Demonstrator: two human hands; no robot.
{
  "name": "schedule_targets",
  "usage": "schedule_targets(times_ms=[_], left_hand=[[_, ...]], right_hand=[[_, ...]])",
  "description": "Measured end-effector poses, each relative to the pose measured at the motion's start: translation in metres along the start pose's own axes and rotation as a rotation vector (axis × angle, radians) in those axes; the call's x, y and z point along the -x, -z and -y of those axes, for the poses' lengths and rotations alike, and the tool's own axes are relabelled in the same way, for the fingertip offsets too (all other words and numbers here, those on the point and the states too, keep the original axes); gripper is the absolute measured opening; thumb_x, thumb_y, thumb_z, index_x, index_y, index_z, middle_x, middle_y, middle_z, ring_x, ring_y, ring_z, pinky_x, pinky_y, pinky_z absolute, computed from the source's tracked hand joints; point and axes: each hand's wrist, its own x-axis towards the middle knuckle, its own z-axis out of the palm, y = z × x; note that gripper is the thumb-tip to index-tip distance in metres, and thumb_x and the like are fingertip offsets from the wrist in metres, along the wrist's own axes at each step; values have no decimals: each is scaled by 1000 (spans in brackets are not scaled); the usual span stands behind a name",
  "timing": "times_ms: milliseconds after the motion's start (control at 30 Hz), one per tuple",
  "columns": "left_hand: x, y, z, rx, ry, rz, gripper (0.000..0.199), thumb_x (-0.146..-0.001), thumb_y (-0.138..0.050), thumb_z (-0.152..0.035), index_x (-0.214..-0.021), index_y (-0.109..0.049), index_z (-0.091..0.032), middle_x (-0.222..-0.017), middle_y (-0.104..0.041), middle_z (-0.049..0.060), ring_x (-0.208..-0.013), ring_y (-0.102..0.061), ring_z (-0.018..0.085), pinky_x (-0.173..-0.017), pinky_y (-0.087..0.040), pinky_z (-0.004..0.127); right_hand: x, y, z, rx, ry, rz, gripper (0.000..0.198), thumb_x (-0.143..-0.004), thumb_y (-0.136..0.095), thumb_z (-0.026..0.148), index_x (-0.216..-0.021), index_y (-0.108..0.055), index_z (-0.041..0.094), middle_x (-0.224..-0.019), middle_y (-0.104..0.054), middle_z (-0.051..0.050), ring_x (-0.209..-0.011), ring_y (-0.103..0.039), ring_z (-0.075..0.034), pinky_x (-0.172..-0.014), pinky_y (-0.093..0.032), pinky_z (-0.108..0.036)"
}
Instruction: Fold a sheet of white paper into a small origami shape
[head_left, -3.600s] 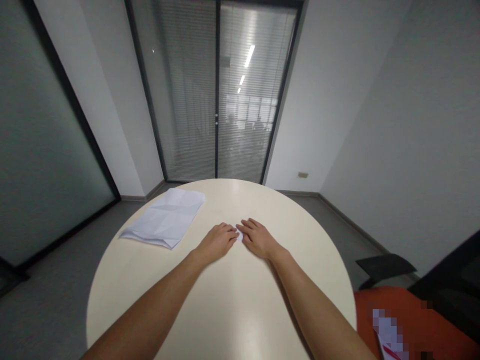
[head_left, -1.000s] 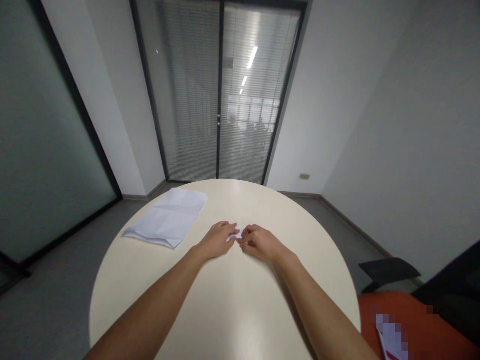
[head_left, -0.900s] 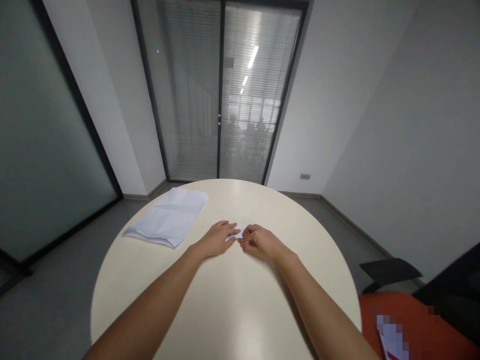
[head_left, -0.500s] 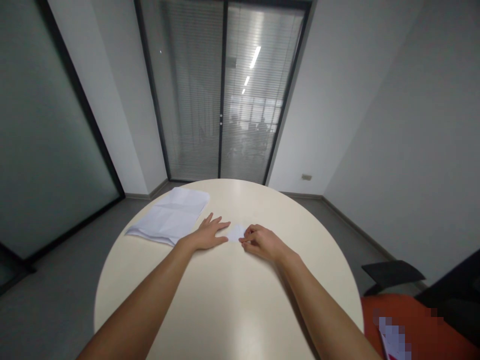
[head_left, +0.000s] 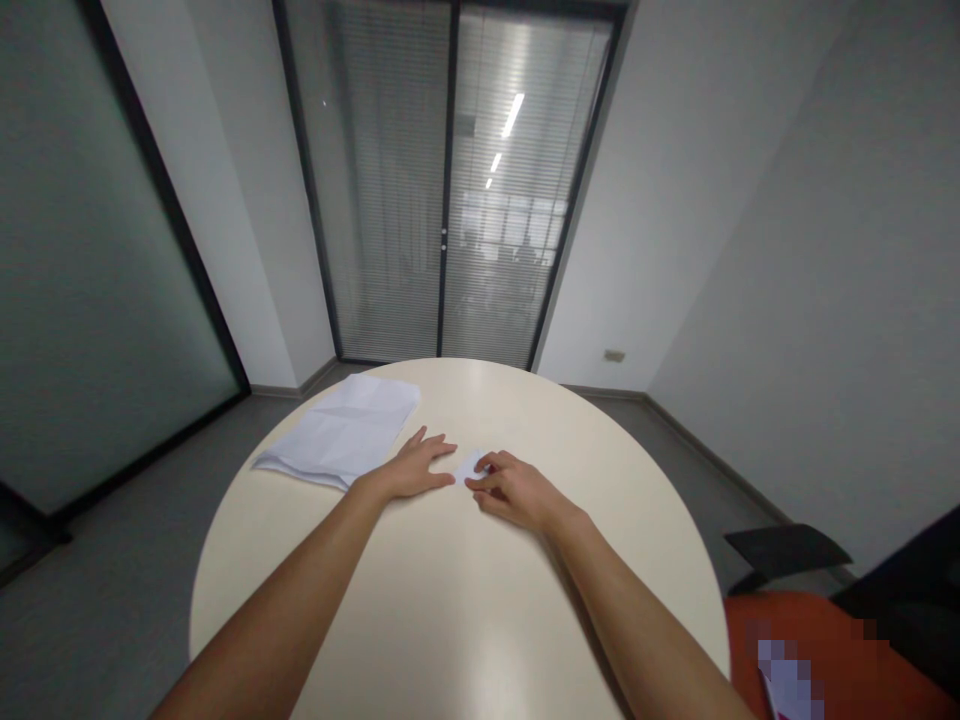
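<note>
A small piece of white paper lies on the table between my two hands, partly covered by the right fingers. My left hand rests flat with its fingers spread, the thumb tip at the paper's left edge. From the other side, my right hand has its thumb and fingers bent together over the right part of the paper, gripping it; the exact hold is hard to make out. Beyond my left hand is a stack of larger white sheets with fold creases.
The round cream table fills the middle. To the right stands an orange chair with a black armrest and a blurred item on its seat. A glass door with blinds is beyond the table.
My right hand has moved left across the small paper, and less of the paper shows now. My left hand has stayed nearly in place.
</note>
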Motion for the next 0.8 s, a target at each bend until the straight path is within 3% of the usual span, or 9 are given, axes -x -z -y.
schedule_targets(times_ms=[167,333,500,633,800], left_hand=[[2,4,-9,12,-106,14,51,-92,-61,-41,-141,-57,-29,-158,-42,7,-154,-17,29,-124,-13,49],[4,8,-23,16,-162,58,36,-93,-56,-29,-127,-70,-29,-155,-46,3,-153,-19,30,-122,-20,49],[5,11,-29,-33,-210,63,35,-94,-53,-27,-124,-72,-28,-151,-51,3,-149,-30,27,-120,-28,46],[4,9,-31,-89,-277,-9,35,-90,-54,-20,-117,-75,-26,-145,-58,3,-145,-38,27,-119,-30,44],[2,2,-40,-157,-402,-58,37,-82,-54,-11,-106,-79,-27,-129,-69,3,-121,-60,24,-108,-42,39]], right_hand=[[5,3,-6,-41,-51,12,27,-95,-57,30,-109,-78,23,-121,-69,-11,-111,-63,-22,-97,-48,-33],[10,7,-8,-84,-55,13,26,-92,-59,28,-108,-78,21,-125,-70,-11,-115,-64,-25,-97,-48,-34],[13,8,-13,-189,-76,16,29,-90,-57,22,-109,-78,24,-115,-76,-6,-105,-69,-23,-91,-50,-31],[14,6,-24,-237,-136,-14,28,-88,-56,21,-104,-80,22,-110,-78,-5,-101,-71,-23,-87,-51,-28],[15,8,-34,-149,-147,31,26,-84,-57,18,-91,-82,22,-112,-77,-6,-90,-72,-21,-82,-51,-27]])
